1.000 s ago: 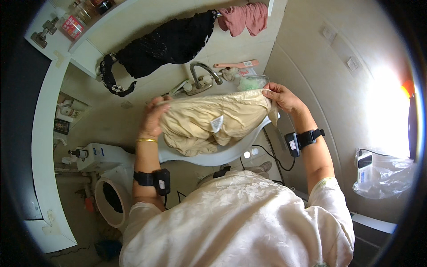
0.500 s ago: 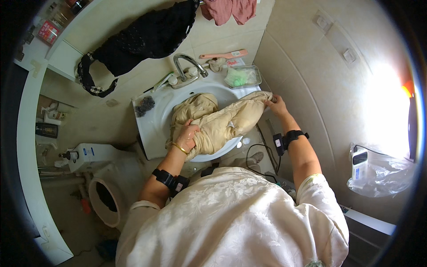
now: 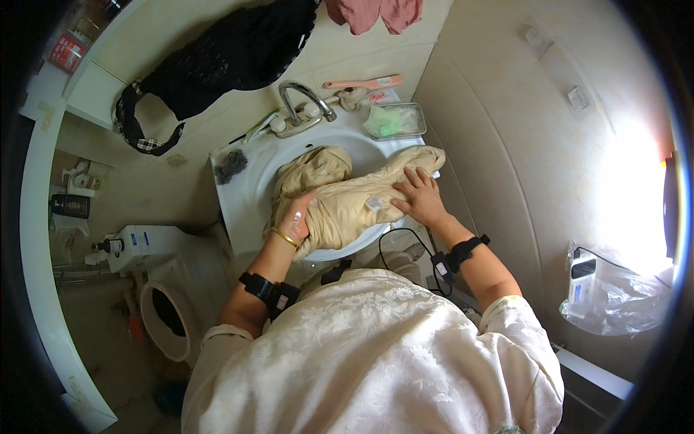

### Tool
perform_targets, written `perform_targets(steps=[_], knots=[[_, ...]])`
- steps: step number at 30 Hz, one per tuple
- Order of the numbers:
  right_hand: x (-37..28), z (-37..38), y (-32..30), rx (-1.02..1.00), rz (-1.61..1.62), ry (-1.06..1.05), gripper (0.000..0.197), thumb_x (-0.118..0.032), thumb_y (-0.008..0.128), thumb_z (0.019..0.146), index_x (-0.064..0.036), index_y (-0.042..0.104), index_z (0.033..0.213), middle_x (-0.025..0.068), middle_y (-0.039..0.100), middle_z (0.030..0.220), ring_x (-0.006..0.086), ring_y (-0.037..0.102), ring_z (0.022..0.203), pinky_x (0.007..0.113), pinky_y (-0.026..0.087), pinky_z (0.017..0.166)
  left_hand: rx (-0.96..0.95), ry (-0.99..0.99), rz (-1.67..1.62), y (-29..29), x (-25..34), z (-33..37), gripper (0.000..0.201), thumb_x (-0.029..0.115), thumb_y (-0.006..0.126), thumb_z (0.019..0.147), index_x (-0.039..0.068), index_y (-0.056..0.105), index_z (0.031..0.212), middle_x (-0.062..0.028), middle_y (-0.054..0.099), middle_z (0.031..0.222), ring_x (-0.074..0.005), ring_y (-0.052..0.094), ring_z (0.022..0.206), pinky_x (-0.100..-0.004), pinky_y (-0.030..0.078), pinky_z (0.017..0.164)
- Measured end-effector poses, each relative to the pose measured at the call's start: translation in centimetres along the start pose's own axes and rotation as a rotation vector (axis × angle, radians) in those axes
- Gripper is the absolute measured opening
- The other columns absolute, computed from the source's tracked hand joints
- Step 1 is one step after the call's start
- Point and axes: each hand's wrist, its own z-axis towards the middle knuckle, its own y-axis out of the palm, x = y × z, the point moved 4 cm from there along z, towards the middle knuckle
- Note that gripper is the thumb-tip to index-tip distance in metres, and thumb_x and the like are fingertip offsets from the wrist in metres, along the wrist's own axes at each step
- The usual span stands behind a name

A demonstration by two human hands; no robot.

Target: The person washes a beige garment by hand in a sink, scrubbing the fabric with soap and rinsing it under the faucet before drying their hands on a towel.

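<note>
A wet-looking beige garment (image 3: 347,206) lies bunched in the white washbasin (image 3: 242,206); its right part stretches over the basin's right rim. A small white label (image 3: 376,204) shows on the cloth. At the garment's left side my left hand (image 3: 296,218) grips a fold, with its fingers partly hidden in the fabric and some white suds on the back of it. My right hand (image 3: 425,197) rests flat on the right part of the cloth, fingers spread.
Behind the basin stands a chrome faucet (image 3: 307,98). A dish with a green item (image 3: 394,121) sits at the back right, a dark scrubber (image 3: 230,166) at the left corner. Black clothing (image 3: 217,61) hangs above. To the left is a toilet (image 3: 166,311); a cable (image 3: 405,231) hangs by my right wrist.
My right hand has let go of the garment's far right end and moved left and nearer, now flat on the cloth. My left hand stays at the left fold.
</note>
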Motion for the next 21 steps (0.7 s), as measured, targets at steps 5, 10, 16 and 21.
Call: perform_targets(steps=[5,10,16,21], knots=[[1.1,-0.2,-0.6,-0.170,0.021,-0.031,0.045,-0.041,0.060,0.077,-0.0214,0.053,0.118,0.0098,0.031,0.138,0.0305,0.023,0.130,0.056,0.018,0.101,0.004,0.093,0.013,-2.4,-1.4,1.7,0.034,0.019,0.046,0.089,0.000,0.049,0.116,-0.0132,0.054,0.116,-0.0245,0.054,0.104,-0.0371,0.043,0.091],[0.3,2.2,-1.3,0.052,0.211,0.039,0.048,-0.044,0.056,0.079,-0.0219,0.051,0.121,0.0145,0.031,0.137,0.0324,0.024,0.128,0.056,0.020,0.101,0.034,0.075,0.009,-0.7,-1.1,0.8,0.029,0.016,0.046,0.088,0.002,0.050,0.113,-0.0116,0.055,0.112,-0.0238,0.055,0.100,-0.0361,0.044,0.089],[0.4,2.2,1.2,-0.028,-0.253,-0.154,0.065,-0.063,0.037,0.081,-0.0273,0.031,0.135,0.0106,0.020,0.143,0.0324,0.013,0.133,0.050,0.012,0.105,0.093,0.111,0.036,-1.1,-1.3,0.9,0.017,0.012,0.048,0.086,0.005,0.054,0.100,-0.0080,0.055,0.105,-0.0213,0.054,0.097,-0.0343,0.045,0.086],[1.7,3.1,0.9,-0.023,-0.228,-0.173,0.062,-0.058,0.042,0.082,-0.0231,0.035,0.133,0.0103,0.028,0.140,0.0326,0.022,0.130,0.047,0.018,0.104,0.173,0.160,-0.006,1.3,-0.8,0.0,0.013,0.010,0.052,0.083,0.005,0.055,0.095,-0.0051,0.054,0.098,-0.0172,0.052,0.094,-0.0322,0.045,0.084]])
